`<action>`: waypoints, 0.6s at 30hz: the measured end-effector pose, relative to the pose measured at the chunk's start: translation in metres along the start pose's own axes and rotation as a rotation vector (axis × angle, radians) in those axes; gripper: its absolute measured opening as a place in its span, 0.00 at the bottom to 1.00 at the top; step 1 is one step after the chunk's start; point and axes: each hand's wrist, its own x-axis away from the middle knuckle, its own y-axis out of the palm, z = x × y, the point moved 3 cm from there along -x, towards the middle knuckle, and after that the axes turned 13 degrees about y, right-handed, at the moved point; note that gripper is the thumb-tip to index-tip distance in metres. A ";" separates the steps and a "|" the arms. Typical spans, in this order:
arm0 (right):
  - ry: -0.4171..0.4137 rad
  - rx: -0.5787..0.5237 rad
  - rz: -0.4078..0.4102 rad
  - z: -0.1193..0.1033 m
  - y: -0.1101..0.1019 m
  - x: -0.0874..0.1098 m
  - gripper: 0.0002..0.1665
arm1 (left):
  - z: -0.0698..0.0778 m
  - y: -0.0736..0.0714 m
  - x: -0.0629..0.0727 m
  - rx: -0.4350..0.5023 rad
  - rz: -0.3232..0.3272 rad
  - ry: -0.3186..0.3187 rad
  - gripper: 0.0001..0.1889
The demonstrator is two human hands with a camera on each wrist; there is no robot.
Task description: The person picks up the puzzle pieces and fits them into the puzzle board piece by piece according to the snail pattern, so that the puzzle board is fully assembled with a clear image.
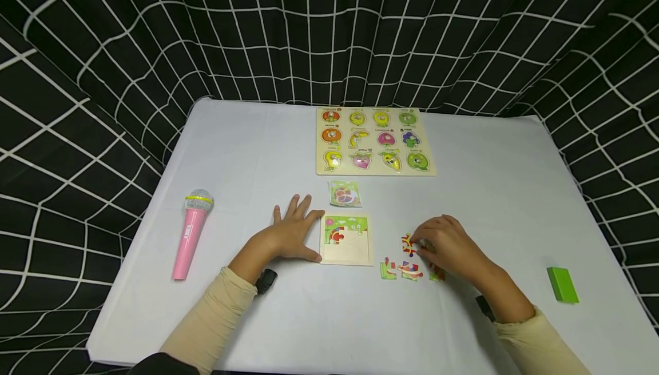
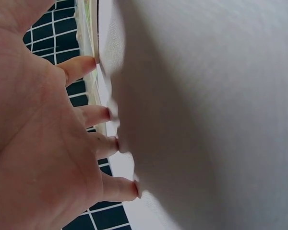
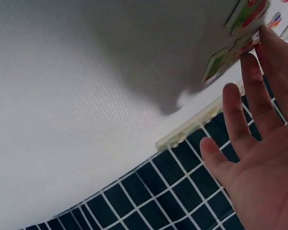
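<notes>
A square wooden puzzle tray [image 1: 355,249] lies on the table, with several pieces fitted along its top and left side. My left hand [image 1: 293,236] is spread beside it, thumb and index fingertip at its left edge. In the left wrist view the fingertips of that hand [image 2: 53,139] rest at the white cloth. To the right of the tray, my right hand [image 1: 447,246] pinches a red and yellow puzzle piece [image 1: 408,244] between thumb and index finger. Below lie a green-edged piece [image 1: 388,269] and a piece with a red curve [image 1: 411,271]; another piece [image 1: 437,273] is partly under the hand.
Behind the tray lies a small picture card [image 1: 345,194], and farther back a wooden fruit peg board [image 1: 376,172]. A pink toy microphone [image 1: 191,235] is on the left, a green block [image 1: 563,284] on the right. Black gridded cloth [image 1: 340,32] hangs behind the table.
</notes>
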 end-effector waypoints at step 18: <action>-0.069 -0.003 -0.009 -0.032 0.001 -0.018 0.16 | 0.000 0.000 0.001 0.020 0.003 -0.009 0.54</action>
